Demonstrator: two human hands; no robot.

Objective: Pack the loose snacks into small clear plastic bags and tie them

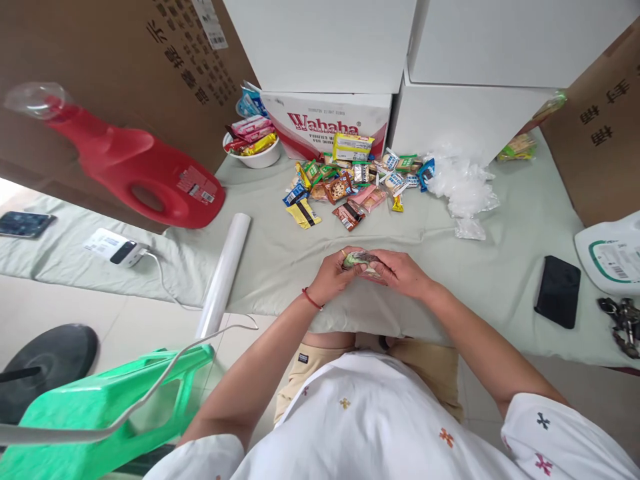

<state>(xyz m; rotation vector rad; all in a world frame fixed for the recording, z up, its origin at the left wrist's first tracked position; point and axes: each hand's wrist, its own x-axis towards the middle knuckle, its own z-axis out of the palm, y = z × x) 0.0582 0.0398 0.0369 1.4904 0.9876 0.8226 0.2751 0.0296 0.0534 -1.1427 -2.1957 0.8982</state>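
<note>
Close to the table's front edge, my left hand [331, 275] and my right hand [406, 272] are closed together on a small wrapped snack packet [360, 257]. The packet looks green and dark on top, with some reddish colour beneath; fingers cover much of it and its label cannot be read. Just beyond my hands lies a loose pile of wrapped snacks [338, 188] in many colours. A brown snack packet [349, 215] and a yellow packet [303, 213] are at the pile's near side.
A white bowl [265, 158] of snacks stands at the back left, near a red jug [145, 167]. A white roll [223, 273] overhangs the front edge. Clear plastic packing [463, 187] lies right of the pile. Farther right are a black phone [559, 292] and keys [623, 325]. Boxes [327, 120] line the back.
</note>
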